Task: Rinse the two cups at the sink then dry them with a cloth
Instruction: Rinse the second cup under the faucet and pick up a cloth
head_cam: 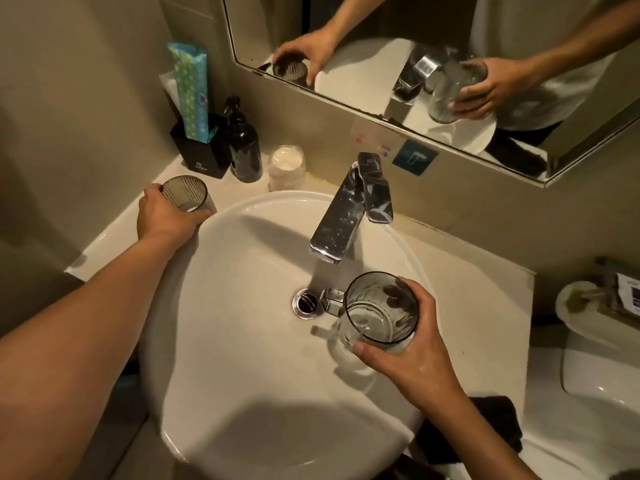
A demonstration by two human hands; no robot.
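At centre frame, the white round sink (242, 393) filled most of the view, with its drain (305, 303) near the middle. You saw the chrome tap (346, 216) at 12 o'clock of the basin, spout aimed inward. At 5 o'clock of the basin a dark cloth (498, 420) lay on the counter. Your right hand (408, 358) gripped a smoky glass cup (377, 313) over the basin at 3 o'clock of the drain, fingers and thumb curled round its wall, mouth tilted toward you. Your left hand (166, 216) held a ribbed glass cup (185, 195) upright on the counter at 10 o'clock of the basin, fingers wrapped round its side. Behind it stood a black pump bottle (244, 147).
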